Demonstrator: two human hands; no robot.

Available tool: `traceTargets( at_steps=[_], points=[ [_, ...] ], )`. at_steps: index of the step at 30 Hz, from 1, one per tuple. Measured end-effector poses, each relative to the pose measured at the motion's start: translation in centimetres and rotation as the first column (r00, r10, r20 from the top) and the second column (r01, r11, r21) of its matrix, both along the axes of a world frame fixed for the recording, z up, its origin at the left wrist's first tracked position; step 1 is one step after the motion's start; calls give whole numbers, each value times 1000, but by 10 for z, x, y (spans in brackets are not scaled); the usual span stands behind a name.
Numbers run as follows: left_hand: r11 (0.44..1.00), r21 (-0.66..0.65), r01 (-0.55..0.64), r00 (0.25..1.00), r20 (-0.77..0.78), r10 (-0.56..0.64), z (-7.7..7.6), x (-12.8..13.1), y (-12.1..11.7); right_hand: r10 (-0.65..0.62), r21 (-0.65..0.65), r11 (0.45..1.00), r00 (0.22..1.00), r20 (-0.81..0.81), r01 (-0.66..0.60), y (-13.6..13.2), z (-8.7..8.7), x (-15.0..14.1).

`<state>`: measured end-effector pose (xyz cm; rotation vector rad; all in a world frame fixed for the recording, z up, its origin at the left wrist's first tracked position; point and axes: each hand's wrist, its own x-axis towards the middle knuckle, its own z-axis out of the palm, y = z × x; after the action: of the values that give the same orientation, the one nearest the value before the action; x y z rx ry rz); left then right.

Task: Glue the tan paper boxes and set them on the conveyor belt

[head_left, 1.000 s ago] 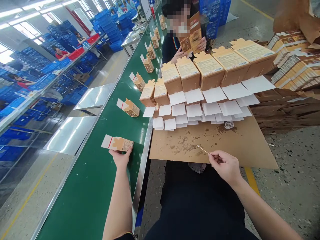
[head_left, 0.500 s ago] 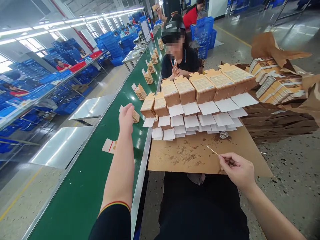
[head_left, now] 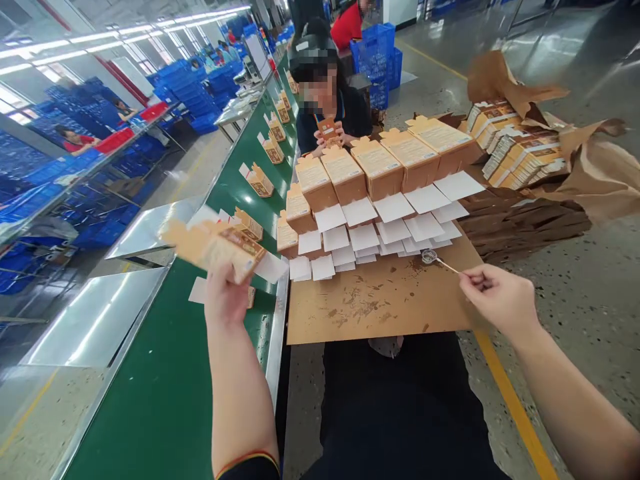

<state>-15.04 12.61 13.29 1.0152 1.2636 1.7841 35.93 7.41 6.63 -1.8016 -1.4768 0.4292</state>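
My left hand point(head_left: 227, 293) grips a tan printed carton point(head_left: 235, 250) above the green conveyor belt point(head_left: 165, 373). The carton is slightly blurred, with its tabbed flap to the left and its white flap to the right. Behind that hand, another carton point(head_left: 251, 297) on the belt is mostly hidden. Over the cardboard sheet's right side, my right hand point(head_left: 500, 297) pinches a cotton swab point(head_left: 449, 266). Its far tip is at a small clear round dish point(head_left: 429, 256). Stacked cartons point(head_left: 383, 163) stand beyond the dish, white flaps point(head_left: 395, 207) sticking out towards me.
The cardboard sheet point(head_left: 345, 320) has dark wet spots. More cartons point(head_left: 260, 180) stand along the belt. A co-worker point(head_left: 357, 110) sits behind the stack, holding a carton point(head_left: 329, 130). Bundled flat cartons point(head_left: 525, 150) lie in torn brown paper point(head_left: 595, 173) at right. Blue crates point(head_left: 375, 63) stand behind.
My left hand, earlier reaching over the belt, has come back and now has a carton in it. My right hand has moved right and the swab tip is now at the dish.
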Motion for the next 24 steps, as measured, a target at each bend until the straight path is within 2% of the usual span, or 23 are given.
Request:
traceTargets(
  at_steps=[2, 5, 8, 10, 14, 17, 19, 21, 22, 24],
  points=[
    [994, -33, 107, 992, 68, -105, -23, 22, -44, 23, -110, 994, 997, 77, -14, 14, 9, 5],
    [973, -200, 118, 986, 139, -91, -73, 63, -92, 73, -241, 970, 980, 184, -28, 33, 21, 3],
    [935, -345, 85, 992, 117, -47, -118, 92, -112, 157, -337, 940, 950, 271, -59, 51, 26, -8],
    [922, -380, 80, 996, 69, -58, -134, 102, -112, 211, -369, 925, 927, 310, -87, 62, 27, -15],
    [903, -413, 119, 993, 36, -114, -137, 107, -102, 281, -397, 909, 892, 355, -128, 76, 26, -15],
    [916, -388, 105, 994, 35, -99, -133, 107, -97, 226, -314, 942, 913, 338, -117, 68, 22, -4],
    [917, -384, 109, 994, 31, -105, -132, 108, -96, 178, -195, 972, 952, 248, -130, 50, 16, -5],
    [908, -397, 131, 991, 31, -130, -129, 109, -97, 213, -90, 975, 973, 90, -205, 22, 5, -21],
    [904, -404, 142, 989, 30, -141, -128, 109, -97, 291, -67, 955, 957, 3, -290, 6, -3, -36],
    [900, -412, 142, 989, 25, -145, -126, 110, -97, 467, -42, 878, 873, -139, -477, -25, -20, -72]
  ],
)
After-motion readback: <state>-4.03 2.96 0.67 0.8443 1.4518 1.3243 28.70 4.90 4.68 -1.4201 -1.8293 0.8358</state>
